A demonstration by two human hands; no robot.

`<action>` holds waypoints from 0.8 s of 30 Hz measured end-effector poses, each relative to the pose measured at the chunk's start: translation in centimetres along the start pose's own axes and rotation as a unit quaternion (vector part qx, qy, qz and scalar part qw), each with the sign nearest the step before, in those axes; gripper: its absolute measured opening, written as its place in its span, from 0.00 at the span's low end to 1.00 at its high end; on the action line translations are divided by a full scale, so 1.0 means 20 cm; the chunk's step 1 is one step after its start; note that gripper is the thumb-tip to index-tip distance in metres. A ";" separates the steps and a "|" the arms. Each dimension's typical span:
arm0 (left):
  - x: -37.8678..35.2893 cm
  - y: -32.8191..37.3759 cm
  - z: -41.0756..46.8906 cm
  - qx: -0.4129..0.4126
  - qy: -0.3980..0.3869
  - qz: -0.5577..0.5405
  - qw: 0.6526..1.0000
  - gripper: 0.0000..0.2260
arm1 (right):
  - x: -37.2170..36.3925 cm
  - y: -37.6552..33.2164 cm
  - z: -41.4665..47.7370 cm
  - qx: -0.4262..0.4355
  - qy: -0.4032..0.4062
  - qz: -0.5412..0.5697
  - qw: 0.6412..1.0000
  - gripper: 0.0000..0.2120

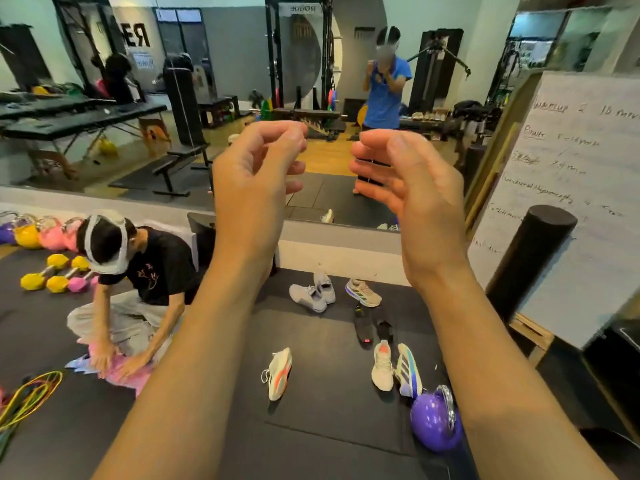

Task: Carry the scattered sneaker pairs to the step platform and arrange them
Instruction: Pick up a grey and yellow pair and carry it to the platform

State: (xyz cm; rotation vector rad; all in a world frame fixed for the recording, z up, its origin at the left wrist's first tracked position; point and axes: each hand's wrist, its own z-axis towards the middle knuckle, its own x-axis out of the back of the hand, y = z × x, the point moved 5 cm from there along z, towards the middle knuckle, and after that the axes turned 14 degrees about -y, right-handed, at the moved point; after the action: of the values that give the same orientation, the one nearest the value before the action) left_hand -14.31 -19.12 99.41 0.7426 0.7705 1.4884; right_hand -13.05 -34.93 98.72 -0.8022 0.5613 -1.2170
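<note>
On black mat (329, 420) — 8 mixed-colour sneakers (277, 374)

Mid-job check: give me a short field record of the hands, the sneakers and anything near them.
left hand: raised, fingers loosely curled, empty
right hand: raised, fingers relaxed, empty
sneakers: eight scattered on the black mat, none picked up
grey pair: far end, close together
black pair: middle, side by side
white sneaker: near left, lying on its side
striped sneaker: near right, beside a beige sneaker
purple kettlebell: next to the striped sneaker
step platform: cannot tell from this view
</note>
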 end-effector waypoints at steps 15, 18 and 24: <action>0.17 -1.54 1.23 0.116 0.002 -0.041 0.992 0.06 | 0.17 1.45 1.14 -0.127 0.007 -0.037 0.991 0.12; 0.17 -1.82 1.42 0.142 0.005 -0.045 0.989 0.07 | 0.25 1.72 1.31 -0.152 0.007 -0.046 0.987 0.12; 0.11 -2.45 1.74 0.212 0.006 -0.025 0.977 0.07 | 0.41 2.36 1.62 -0.192 0.016 -0.019 0.981 0.13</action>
State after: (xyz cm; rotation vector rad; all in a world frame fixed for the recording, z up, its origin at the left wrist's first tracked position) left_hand 41.96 -13.86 79.11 1.0234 1.1269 1.2956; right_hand 41.77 -28.78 81.53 -1.1227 0.8249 -1.1745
